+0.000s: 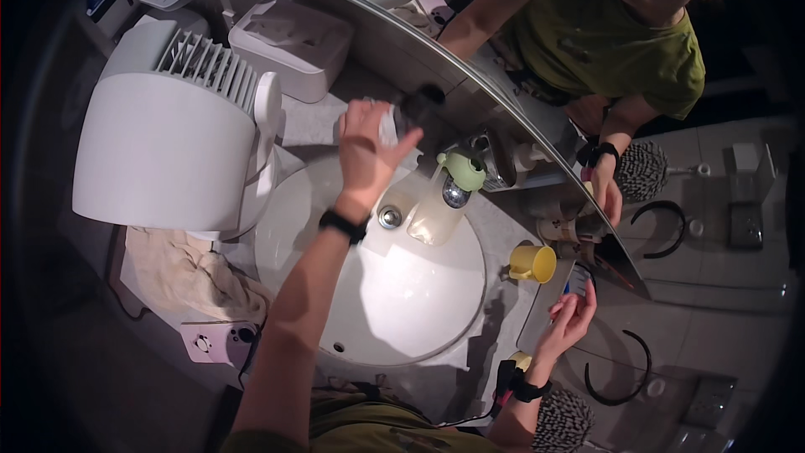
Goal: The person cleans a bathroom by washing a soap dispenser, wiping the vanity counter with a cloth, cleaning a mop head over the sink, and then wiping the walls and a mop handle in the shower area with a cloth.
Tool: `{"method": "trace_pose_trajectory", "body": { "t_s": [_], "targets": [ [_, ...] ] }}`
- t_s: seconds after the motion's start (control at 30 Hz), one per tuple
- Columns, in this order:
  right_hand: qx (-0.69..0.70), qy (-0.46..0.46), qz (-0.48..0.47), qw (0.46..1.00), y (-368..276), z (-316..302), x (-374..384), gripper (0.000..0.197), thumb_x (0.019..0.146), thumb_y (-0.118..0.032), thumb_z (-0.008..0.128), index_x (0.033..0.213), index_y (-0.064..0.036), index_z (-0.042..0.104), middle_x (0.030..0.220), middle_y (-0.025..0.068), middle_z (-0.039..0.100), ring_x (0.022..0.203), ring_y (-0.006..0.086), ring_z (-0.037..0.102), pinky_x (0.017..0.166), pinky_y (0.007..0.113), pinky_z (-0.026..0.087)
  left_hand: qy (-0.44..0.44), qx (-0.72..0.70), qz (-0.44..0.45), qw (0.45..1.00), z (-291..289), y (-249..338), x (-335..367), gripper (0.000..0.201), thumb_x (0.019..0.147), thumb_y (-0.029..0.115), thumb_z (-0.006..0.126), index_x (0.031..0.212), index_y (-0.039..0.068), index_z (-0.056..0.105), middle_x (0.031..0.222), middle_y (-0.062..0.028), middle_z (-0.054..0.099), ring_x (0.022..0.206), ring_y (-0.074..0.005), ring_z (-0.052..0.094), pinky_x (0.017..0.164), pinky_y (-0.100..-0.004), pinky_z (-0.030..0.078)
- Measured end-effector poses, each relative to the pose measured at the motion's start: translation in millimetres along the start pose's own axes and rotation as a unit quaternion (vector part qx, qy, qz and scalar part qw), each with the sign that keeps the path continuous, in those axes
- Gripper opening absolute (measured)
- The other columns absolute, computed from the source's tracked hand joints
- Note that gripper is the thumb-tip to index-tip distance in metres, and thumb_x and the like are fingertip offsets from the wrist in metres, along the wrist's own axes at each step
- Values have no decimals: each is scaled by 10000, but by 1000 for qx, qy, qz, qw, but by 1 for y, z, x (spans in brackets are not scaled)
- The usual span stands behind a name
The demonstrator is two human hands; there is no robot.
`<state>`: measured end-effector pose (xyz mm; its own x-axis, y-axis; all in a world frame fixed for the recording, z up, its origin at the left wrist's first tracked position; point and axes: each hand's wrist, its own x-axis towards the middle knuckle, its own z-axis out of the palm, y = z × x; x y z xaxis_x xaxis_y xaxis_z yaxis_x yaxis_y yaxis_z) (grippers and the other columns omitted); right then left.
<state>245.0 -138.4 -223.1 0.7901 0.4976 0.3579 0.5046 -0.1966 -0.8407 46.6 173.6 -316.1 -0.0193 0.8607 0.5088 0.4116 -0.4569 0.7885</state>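
Over the far edge of the white sink (394, 306), my left hand (369, 147) is closed around a blurred dark and white object (390, 127), whose kind I cannot make out. Just right of it stands a faucet with a light green cover (463, 169). My right hand (572, 320) is at the right end of the counter, its fingers bent around a small blue-tipped thing (568, 288), partly hidden by them. A yellow cup (532, 263) stands close to that hand, at the mirror's foot.
A large white appliance with a slatted top (168, 143) fills the left counter, with a lidded box (289, 46) behind it. A beige towel (189, 273) and a pink phone (220, 341) lie in front. The mirror's edge (503, 101) runs along the back.
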Motion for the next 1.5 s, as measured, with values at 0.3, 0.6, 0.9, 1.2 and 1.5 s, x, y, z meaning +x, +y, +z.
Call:
{"method": "trace_pose_trajectory", "body": {
  "t_s": [0.3, 0.6, 0.9, 1.2, 1.5],
  "targets": [
    [68, -281, -57, 956, -57, 72, -36, 612, 758, -222, 733, 1263, 0, 466, 1138, 93, 452, 1043, 193, 485, 904, 294, 401, -453, -243, 73, 855, -68, 109, -74, 473, 626, 197, 828, 1052, 101, 648, 1014, -64, 573, 937, -259, 556, 803, -354, 482],
    [96, -105, 134, 981, -24, 27, -44, 332, 878, -176, 594, 1169, -52, 494, 981, 58, 559, 551, 38, 427, 461, 161, 334, 161, -365, -296, 868, 40, 41, 68, 587, 937, 328, 547, 1308, -64, 317, 1308, -262, 274, 1171, -371, 376, 1007, -404, 301],
    [3, -237, 122, 964, -22, 24, -58, 499, 787, -296, 718, 1125, 4, 508, 1077, 73, 485, 768, 108, 528, 526, 194, 439, 203, -100, 117, 967, 143, -20, 116, 504, 901, 135, 514, 1341, -52, 355, 1309, -314, 387, 1190, -467, 390, 1050, -560, 263],
    [-7, -217, 106, 970, -9, 17, -51, 450, 778, -231, 681, 1113, 12, 505, 1033, 85, 504, 626, 94, 504, 487, 189, 412, 24, -12, 256, 966, 113, 2, 93, 440, 837, 183, 536, 1254, 44, 503, 1266, -183, 503, 1222, -385, 413, 1061, -555, 288],
    [-56, -209, 121, 969, -18, -1, -63, 363, 836, -43, 616, 1188, -71, 536, 925, -1, 515, 687, 67, 395, 614, 216, 344, 254, 196, -45, 946, 80, -40, 202, 735, 788, 210, 582, 1346, -143, 259, 1393, -357, 265, 1304, -531, 221, 1095, -611, 125]
  ]
}}
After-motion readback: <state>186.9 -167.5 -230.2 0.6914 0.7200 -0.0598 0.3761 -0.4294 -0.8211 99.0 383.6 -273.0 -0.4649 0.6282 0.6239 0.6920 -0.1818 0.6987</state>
